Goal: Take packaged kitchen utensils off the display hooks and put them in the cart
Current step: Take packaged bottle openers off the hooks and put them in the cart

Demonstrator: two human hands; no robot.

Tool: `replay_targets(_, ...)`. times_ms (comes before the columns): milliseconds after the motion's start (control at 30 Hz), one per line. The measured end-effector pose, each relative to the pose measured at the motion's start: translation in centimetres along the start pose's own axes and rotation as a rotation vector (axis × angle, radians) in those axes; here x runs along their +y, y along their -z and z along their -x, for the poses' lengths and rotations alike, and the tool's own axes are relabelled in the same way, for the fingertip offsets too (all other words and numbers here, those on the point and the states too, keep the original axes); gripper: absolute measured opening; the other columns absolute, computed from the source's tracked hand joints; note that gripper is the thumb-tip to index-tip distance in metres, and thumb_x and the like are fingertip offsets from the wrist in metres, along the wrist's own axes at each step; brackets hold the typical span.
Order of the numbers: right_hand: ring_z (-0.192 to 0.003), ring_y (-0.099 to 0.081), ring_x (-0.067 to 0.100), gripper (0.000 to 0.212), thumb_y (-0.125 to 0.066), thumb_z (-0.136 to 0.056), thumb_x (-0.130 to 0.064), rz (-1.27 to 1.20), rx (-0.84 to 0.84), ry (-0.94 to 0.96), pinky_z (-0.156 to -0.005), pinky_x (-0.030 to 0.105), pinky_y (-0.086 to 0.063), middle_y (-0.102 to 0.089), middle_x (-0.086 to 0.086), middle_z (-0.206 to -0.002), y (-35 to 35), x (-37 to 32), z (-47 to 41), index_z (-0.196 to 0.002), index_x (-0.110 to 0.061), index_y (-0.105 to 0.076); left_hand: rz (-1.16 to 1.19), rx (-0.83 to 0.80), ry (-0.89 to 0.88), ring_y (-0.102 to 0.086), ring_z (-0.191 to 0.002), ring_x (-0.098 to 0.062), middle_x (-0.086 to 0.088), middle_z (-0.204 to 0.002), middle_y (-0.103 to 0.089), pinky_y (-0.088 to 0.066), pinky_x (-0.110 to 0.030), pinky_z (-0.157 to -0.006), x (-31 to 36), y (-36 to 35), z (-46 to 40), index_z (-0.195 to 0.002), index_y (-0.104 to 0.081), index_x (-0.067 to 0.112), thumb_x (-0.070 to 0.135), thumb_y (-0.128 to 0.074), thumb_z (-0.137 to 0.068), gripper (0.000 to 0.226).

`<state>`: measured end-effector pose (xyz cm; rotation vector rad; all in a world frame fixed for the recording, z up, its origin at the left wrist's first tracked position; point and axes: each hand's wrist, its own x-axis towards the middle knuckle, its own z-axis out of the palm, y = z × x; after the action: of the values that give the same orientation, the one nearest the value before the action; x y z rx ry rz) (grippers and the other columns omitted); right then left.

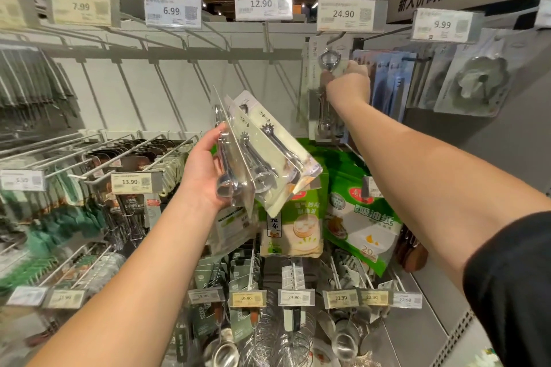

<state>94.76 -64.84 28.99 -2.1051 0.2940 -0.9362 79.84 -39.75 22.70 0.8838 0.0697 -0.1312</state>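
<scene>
Several clear blister packs of shiny metal utensils (262, 158) are already sitting fanned out in the left hand (205, 170), whose thumb and curled fingers are clamping them by their left edge at the middle of the scene, near the camera. Farther off and to the right, the right hand (348, 80) is reaching up to one more carded metal utensil pack (326, 89) hanging on its wire display hook (337, 37) under the white 24.90 price tag (344, 14). Its fingers are curling around the upper part of that pack, just below the round metal head, so the hand is gripping rather than spread, though the fingertips themselves are hidden behind the card. Judging by this, the step in hand is lifting another pack off the hook; the next move is probably calling for sliding the card's hang hole outward along the hook toward the camera until it comes free, then adding it to the bundle. No cart is showing in this view, so where the packs are going cannot be told.
</scene>
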Motion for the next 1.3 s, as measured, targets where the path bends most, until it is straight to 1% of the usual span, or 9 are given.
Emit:
replay_targets(67, -0.112, -0.054, 0.02, 0.04, -0.065, -0.091, -0.022, 0.079, -0.004, 0.013, -0.101, 0.037, -0.048, -0.051, 0.003, -0.123, -0.6, -0.2, -0.7, -0.129, -0.015, -0.052, -0.004, 0.006, -0.006, -0.064, -0.042, -0.017, -0.001, -0.06, -0.068, -0.053, -0.029, -0.041, 0.0, 0.2, -0.2, -0.1, -0.062, 0.012, 0.034, -0.064, -0.094, 0.023)
replay_targets(167, -0.11, -0.058, 0.027, 0.052, -0.06, -0.093, -0.042, 0.146, -0.004, -0.003, -0.099, 0.043, -0.05, -0.055, 0.009, -0.125, -1.5, -0.5, -1.5, -0.134, -0.012, -0.047, -0.015, 0.015, -0.028, -0.062, -0.039, -0.016, -0.001, -0.053, -0.066, -0.051, -0.026, -0.039, 0.1, 0.4, -0.4, -0.093, -0.061, 0.012, 0.033, -0.061, -0.096, 0.021)
replay_targets(300, -0.097, -0.052, 0.025, 0.052, -0.05, -0.098, -0.048, 0.344, 0.005, 0.067, -0.086, 0.034, -0.046, -0.054, 0.014, -0.124, -2.4, -0.2, -2.7, -0.131, -0.006, -0.047, 0.003, -0.006, -0.018, -0.071, -0.057, -0.021, -0.002, -0.072, -0.072, -0.059, -0.037, -0.054, 0.2, 1.0, -1.3, -0.098, -0.066, 0.013, 0.036, -0.065, -0.092, 0.024)
replay_targets(367, -0.101, -0.052, 0.026, 0.055, -0.047, -0.101, -0.048, 0.383, -0.014, 0.077, -0.087, 0.032, -0.044, -0.052, 0.015, -0.127, -2.6, -0.3, -3.1, -0.132, -0.003, -0.046, 0.001, -0.005, -0.023, -0.071, -0.06, -0.022, -0.002, -0.077, -0.071, -0.059, -0.039, -0.055, 0.1, 1.1, -1.7, -0.099, -0.066, 0.013, 0.036, -0.066, -0.092, 0.025)
replay_targets(467, -0.109, -0.052, 0.025, 0.055, -0.047, -0.101, -0.047, 0.353, -0.052, 0.042, -0.088, 0.03, -0.041, -0.051, 0.014, -0.129, -3.0, -0.3, -3.8, -0.134, -0.004, -0.045, -0.002, -0.003, -0.035, -0.071, -0.06, -0.021, -0.002, -0.075, -0.071, -0.059, -0.038, -0.054, 0.0, 0.9, -2.0, -0.102, -0.065, 0.012, 0.035, -0.066, -0.092, 0.025)
replay_targets(567, -0.113, -0.056, 0.027, 0.052, -0.053, -0.099, -0.045, 0.267, -0.057, -0.004, -0.094, 0.033, -0.048, -0.052, 0.013, -0.128, -3.4, -0.2, -4.2, -0.132, -0.006, -0.047, 0.001, -0.007, -0.044, -0.071, -0.062, -0.02, 0.0, -0.078, -0.071, -0.059, -0.036, -0.058, -0.2, 0.9, -2.6, -0.103, -0.065, 0.014, 0.035, -0.066, -0.092, 0.024)
replay_targets(800, -0.115, -0.055, 0.028, 0.051, -0.059, -0.096, -0.043, 0.205, -0.035, -0.025, -0.096, 0.038, -0.05, -0.051, 0.011, -0.13, -3.9, -0.1, -4.4, -0.133, -0.009, -0.049, -0.008, -0.017, -0.072, -0.067, -0.051, -0.016, 0.001, -0.066, -0.068, -0.056, -0.03, -0.048, -0.2, 0.5, -2.9, -0.094, -0.063, 0.014, 0.034, -0.06, -0.096, 0.021)
replay_targets(967, -0.117, -0.054, 0.027, 0.053, -0.061, -0.096, -0.041, 0.174, -0.039, -0.039, -0.098, 0.038, -0.049, -0.05, 0.01, -0.132, -3.9, -0.3, -4.2, -0.135, -0.009, -0.047, 0.012, -0.044, -0.045, -0.07, -0.062, -0.019, 0.001, -0.075, -0.071, -0.06, -0.037, -0.058, -0.1, 0.7, -3.1, -0.096, -0.066, 0.015, 0.036, -0.063, -0.093, 0.021)
replay_targets(1300, -0.135, -0.039, 0.034, 0.077, -0.059, -0.096, -0.045, 0.225, -0.08, -0.065, -0.108, 0.045, -0.044, -0.032, 0.018, -0.149, -2.1, -1.5, -1.2, -0.152, -0.006, -0.024, 0.025, -0.076, -0.051, -0.069, -0.054, -0.016, 0.001, -0.068, -0.07, -0.058, -0.031, -0.049, 0.0, 1.3, -2.7, -0.096, -0.064, 0.013, 0.031, -0.059, -0.097, 0.018)
